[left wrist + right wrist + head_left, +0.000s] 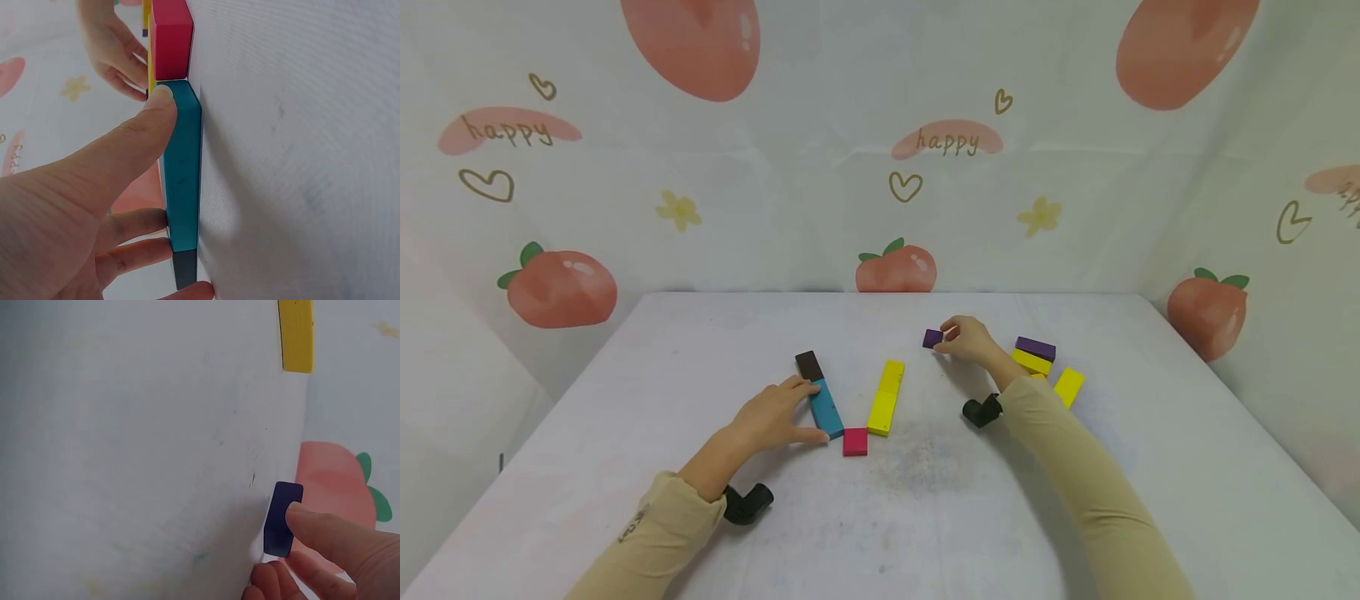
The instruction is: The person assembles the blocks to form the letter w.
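Note:
My left hand (777, 415) rests spread along a blue block (826, 410), the thumb touching its near end and the fingers near its far end. A black block (809, 366) continues the line behind the blue one; in the left wrist view a fingertip lies by it. Beside the near end of the blue block is a red block (855, 442). A row of yellow blocks (887, 398) slants away from the red block's other side. Farther back, my right hand (967, 341) pinches a small purple block (275, 528), the thumb on its face and the fingers partly hidden behind it.
Right of my right hand lie another purple block (1036, 347) and several yellow blocks (1069, 386), partly covered by the forearm. Black fittings (748, 504) sit at both wrists. A patterned cloth (820, 167) hangs behind the white table (880, 533).

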Demonstrator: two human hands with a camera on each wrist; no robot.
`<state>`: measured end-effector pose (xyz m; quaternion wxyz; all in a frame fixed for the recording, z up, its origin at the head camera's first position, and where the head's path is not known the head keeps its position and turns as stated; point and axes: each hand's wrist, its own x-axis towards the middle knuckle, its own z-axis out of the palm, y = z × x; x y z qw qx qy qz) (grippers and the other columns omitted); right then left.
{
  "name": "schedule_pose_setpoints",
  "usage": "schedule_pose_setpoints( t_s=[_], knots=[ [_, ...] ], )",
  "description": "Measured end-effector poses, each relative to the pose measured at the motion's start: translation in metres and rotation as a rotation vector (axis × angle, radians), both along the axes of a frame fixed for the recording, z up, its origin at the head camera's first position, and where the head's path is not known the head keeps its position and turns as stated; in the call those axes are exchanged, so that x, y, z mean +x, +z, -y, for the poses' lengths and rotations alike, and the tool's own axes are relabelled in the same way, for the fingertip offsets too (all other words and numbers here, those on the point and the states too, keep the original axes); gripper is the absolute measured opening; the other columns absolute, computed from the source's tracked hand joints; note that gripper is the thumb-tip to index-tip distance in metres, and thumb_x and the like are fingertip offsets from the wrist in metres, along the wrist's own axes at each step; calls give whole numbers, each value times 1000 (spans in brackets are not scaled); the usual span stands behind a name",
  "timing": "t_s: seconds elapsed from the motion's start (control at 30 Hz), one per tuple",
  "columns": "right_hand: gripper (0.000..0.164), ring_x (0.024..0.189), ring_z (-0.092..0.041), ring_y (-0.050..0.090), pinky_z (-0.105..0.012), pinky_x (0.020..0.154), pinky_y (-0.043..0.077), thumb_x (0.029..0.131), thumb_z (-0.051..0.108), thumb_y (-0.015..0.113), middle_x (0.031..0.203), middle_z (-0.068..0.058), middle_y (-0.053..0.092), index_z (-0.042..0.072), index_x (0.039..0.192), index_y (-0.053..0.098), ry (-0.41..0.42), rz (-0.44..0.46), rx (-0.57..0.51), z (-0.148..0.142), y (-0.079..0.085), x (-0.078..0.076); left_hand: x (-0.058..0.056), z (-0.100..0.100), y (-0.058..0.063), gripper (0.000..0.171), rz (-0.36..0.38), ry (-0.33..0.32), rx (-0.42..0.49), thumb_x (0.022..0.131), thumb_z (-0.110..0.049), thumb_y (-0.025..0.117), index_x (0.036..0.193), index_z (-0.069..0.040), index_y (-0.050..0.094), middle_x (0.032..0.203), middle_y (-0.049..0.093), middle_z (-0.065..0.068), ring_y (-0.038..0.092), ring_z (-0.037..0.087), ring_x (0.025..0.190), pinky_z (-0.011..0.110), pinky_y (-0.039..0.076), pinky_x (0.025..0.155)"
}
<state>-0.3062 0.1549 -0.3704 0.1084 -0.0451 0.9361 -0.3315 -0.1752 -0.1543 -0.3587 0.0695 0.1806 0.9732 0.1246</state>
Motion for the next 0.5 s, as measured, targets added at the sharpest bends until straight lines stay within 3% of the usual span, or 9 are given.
schedule_pose_setpoints(
  t_s=[0.5],
  knots=[
    [43,102,-31,55,-39,95,48,84,16,67,114,-22,60,-3,121,55,22,-49,12,1,1,-1,-1,0,1,77,14,10,2,75,-46,73,134,-3,48,140,43,23,50,44,118,53,46,95]
  ],
)
